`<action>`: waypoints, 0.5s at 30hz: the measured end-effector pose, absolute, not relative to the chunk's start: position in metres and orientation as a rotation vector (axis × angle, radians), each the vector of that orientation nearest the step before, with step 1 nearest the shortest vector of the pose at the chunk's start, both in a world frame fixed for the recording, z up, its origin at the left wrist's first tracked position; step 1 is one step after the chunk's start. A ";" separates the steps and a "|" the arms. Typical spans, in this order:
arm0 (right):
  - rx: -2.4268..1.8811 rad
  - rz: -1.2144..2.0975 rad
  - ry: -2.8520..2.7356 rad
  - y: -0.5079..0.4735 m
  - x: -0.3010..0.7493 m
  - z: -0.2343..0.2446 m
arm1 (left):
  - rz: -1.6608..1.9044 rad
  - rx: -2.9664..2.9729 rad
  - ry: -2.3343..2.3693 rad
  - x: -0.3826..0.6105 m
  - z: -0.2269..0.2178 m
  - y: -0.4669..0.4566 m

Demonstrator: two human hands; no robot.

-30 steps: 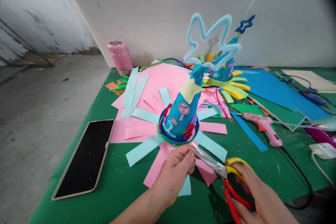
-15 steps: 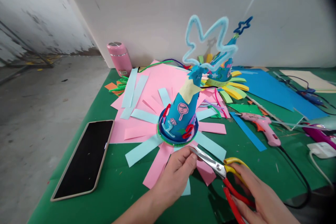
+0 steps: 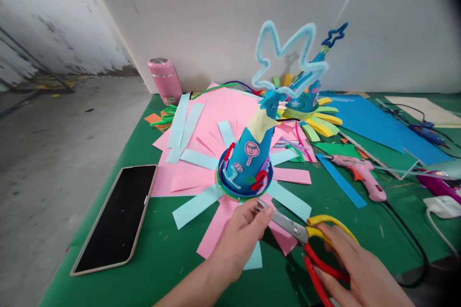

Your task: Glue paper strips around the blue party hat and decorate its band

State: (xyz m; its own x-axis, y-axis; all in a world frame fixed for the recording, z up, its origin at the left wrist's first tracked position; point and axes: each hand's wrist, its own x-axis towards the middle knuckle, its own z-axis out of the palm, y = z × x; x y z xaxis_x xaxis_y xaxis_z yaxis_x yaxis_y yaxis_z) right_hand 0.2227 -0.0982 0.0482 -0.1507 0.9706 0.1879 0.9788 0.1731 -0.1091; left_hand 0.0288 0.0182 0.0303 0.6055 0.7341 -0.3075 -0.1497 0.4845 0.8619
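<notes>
A blue paper cone hat [image 3: 248,158] stands on the table, with a light-blue pipe-cleaner star [image 3: 264,64] on top and pink and light-blue paper strips [image 3: 198,208] fanned out from its base. My left hand [image 3: 239,237] is pinched just below the hat's front rim, over a light-blue strip [image 3: 255,258]; its fingertips hide what they hold. My right hand [image 3: 355,264] grips the red and yellow handles of a pair of scissors [image 3: 293,228]. The handles are spread, and the blade tips reach the left thumb and fingers.
A phone [image 3: 117,218] lies at left, and a pink flask [image 3: 165,81] stands behind. A second decorated cone hat [image 3: 306,88] sits at the back. On the right are a pink glue gun [image 3: 360,172] with its cord, a blue paper sheet [image 3: 382,124] and a white plug [image 3: 441,206].
The scissors' blade tips have shifted slightly left, in toward my left fingertips. My left hand and the hat have hardly moved.
</notes>
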 end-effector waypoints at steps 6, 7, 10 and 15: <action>-1.880 -0.117 -2.241 -0.100 0.224 0.046 | 0.604 0.845 0.793 0.032 0.029 0.020; -1.882 -0.122 -2.238 -0.100 0.225 0.045 | 0.604 0.835 0.803 0.032 0.029 0.020; -1.884 -0.104 -2.217 -0.102 0.227 0.043 | 0.609 0.820 0.817 0.032 0.030 0.020; -1.870 -0.098 -2.160 -0.104 0.228 0.040 | 0.609 0.842 0.831 0.032 0.031 0.019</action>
